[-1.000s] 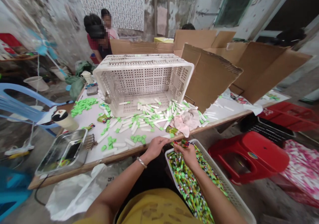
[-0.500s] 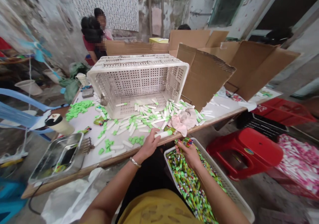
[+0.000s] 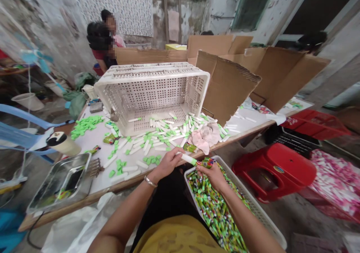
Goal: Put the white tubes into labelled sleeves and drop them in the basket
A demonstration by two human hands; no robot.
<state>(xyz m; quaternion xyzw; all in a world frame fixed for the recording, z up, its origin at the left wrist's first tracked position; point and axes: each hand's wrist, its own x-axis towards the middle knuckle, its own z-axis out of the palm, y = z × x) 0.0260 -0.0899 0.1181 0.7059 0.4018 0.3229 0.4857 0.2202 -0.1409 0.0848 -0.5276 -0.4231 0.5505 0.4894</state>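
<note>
the left hand (image 3: 168, 162) is at the near edge of the counter (image 3: 92, 142), its grip closed round one end of a white tube (image 3: 186, 158), thumb on top and fingers curled under. the tube lies almost level and points right, and its free end meets a bright printed wrapper (image 3: 206, 163) pinched in the closed grip of the right hand (image 3: 216, 175). that hand is over the far end of a white basket (image 3: 263, 212), which sits below the counter edge on the near right and is heaped with wrapped green tubes (image 3: 216, 211). just beyond the hands a pink cloth (image 3: 206, 137) lies on the counter among loose white tubes and green caps (image 3: 157, 136), which spill from a white crate (image 3: 152, 91) tipped on its side. a steel tray (image 3: 60, 179) lies at the near left, a red stool (image 3: 277, 168) stands on the floor to the right, and two people (image 3: 102, 39) are at the far left
</note>
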